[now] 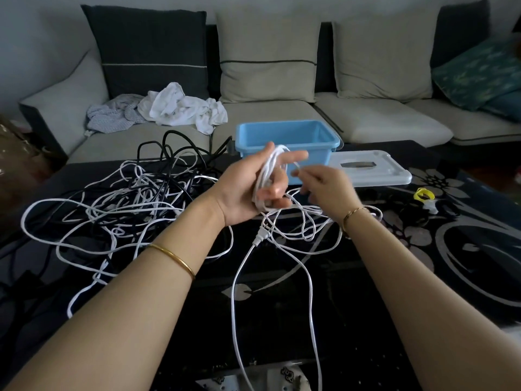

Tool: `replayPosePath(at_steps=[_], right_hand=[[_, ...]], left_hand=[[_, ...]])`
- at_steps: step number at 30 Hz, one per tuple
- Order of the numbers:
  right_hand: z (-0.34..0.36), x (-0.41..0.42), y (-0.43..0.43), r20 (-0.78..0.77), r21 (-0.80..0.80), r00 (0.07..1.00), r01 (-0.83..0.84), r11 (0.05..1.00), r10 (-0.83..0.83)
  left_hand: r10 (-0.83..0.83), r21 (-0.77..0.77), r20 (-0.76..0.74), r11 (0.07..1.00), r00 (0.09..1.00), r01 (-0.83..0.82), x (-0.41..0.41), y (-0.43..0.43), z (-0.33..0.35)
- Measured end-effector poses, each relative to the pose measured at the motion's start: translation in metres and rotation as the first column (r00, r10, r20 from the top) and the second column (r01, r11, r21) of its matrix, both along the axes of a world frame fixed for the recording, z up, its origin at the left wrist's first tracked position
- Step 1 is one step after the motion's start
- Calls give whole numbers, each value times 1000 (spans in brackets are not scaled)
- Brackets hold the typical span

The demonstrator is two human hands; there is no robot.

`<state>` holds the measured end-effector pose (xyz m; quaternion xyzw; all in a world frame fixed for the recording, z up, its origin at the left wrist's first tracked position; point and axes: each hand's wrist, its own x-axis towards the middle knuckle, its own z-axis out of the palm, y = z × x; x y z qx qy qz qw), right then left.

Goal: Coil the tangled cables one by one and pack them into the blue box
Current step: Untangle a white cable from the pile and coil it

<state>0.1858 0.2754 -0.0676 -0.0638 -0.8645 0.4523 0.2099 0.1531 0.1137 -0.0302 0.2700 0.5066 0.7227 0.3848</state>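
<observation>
Right hand (324, 184): motion-blurred, outline smeared. Blue box (318, 128): front wall partly hidden behind left hand (253, 190) and right hand. White cable (258, 238): runs off the bottom edge, far end unseen. Yellow item (423, 194) on worktop (366, 292): too small to identify. Teal cushion (479, 71): cut by right edge.

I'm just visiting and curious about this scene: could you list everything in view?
table: one, black, flowered, nearest
white cable: one, white, part coiled, rest hanging loose
tangle: one heap, white and black cables, table's left
box: one, blue, open, table's far edge
lid: one, pale, right of box
yellow item: one, table's right, unclear
sofa: one, beige, behind table
clothes: one heap, white and grey, on sofa
cushions: several; dark, beige, teal; on sofa
bangles: two, gold, one per wrist
left hand: one, holds the coil
right hand: one, pinches the cable
</observation>
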Motion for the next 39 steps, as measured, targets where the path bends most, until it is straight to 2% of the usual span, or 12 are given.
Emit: replayPosePath(at_steps=[4, 7, 11, 13, 16, 19, 22, 25, 28, 32, 36, 39], right_hand=[[-14, 3, -15, 294, 14, 912, -303, 953, 286], [0, 10, -26, 439, -8, 791, -471, 882, 427], [20, 15, -34, 521, 75, 738, -540, 838, 429], [23, 17, -37, 545, 125, 733, -551, 825, 407], [27, 23, -39, 477, 194, 798, -504, 841, 368], [33, 27, -31, 293, 127, 902, -365, 922, 317], [40, 28, -16, 55, 85, 976, -217, 973, 213], [39, 24, -4, -159, 108, 983, -72, 992, 89], [33, 20, -1, -319, 130, 948, 51, 990, -6], [28, 17, 1, -389, 7, 920, 60, 998, -53], [21, 11, -2, -243, -291, 967, -2, 957, -72], [6, 7, -6, -56, -456, 995, -98, 884, 81]], left_hand=[[177, 233, 172, 948, 969, -214, -11, -2, 3], [376, 233, 162, 884, 912, -406, -23, -7, -6], [498, 223, 179, 820, 849, -528, -29, -9, -13], [534, 204, 126, 811, 836, -549, -28, -6, -13], [624, 80, -206, 778, 754, -623, -25, -4, -17], [549, -69, -535, 730, 642, -680, -19, -8, -24], [414, -215, -568, 760, 712, -613, -12, -12, -27], [197, -322, -604, 826, 773, -462, -4, -11, -23], [72, -358, -512, 888, 856, -289, 8, -3, -12], [7, -298, -199, 952, 980, -67, 15, 2, -1], [-77, -124, -6, 989, 997, 76, 13, -2, 3], [-108, 64, 105, 993, 989, 102, 9, -4, 4]])
